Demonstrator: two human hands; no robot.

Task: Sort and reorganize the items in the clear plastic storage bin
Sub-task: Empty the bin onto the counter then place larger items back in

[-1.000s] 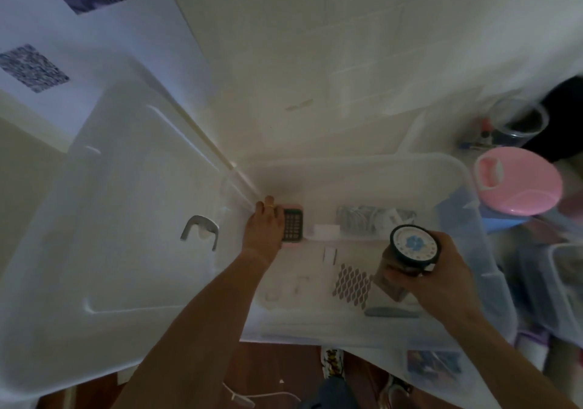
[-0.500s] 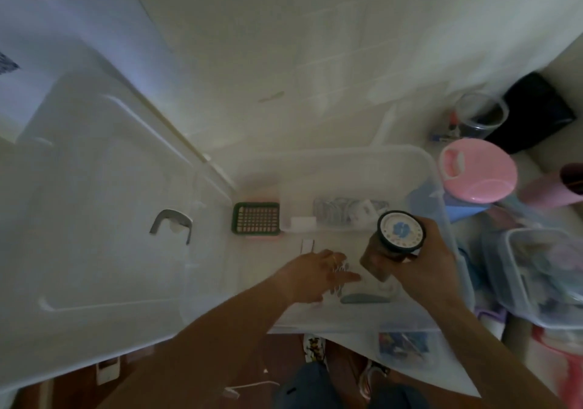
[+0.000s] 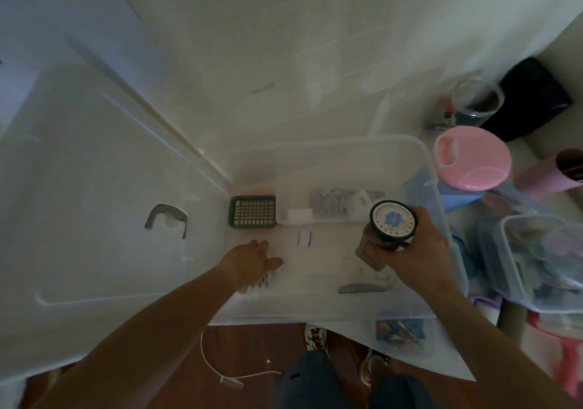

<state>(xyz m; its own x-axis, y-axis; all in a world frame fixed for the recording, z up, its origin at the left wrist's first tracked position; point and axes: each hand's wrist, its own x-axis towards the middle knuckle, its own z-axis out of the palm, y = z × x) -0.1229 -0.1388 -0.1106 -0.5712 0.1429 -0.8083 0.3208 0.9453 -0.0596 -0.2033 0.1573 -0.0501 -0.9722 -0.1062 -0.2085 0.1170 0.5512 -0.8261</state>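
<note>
The clear storage bin (image 3: 422, 156) stands open in front of me, its lid (image 3: 94, 188) swung out to the left. My left hand (image 3: 252, 260) reaches into the bin's left side and holds a mesh-patterned piece (image 3: 260, 282) that shows under the palm. My right hand (image 3: 422, 251) grips a jar with a black lid and a blue flower label (image 3: 392, 219) above the bin's right side. Inside lie a green grid tray (image 3: 252, 211), a clear inner tray with patterned items (image 3: 334, 200), a small white card (image 3: 304, 238) and a grey curved piece (image 3: 362, 288).
To the right stand a pink-lidded container (image 3: 473, 162), a clear round tub (image 3: 476, 99), a black bag (image 3: 533, 96), a pink cup (image 3: 549, 175) and another clear bin (image 3: 542, 260). A small clear box (image 3: 400, 330) sits in front, and a white cable (image 3: 220, 367) lies on the wooden floor.
My left hand left the green tray, went to the patterned piece at the bin's middle, then carried it to the left side. The right hand keeps holding the jar.
</note>
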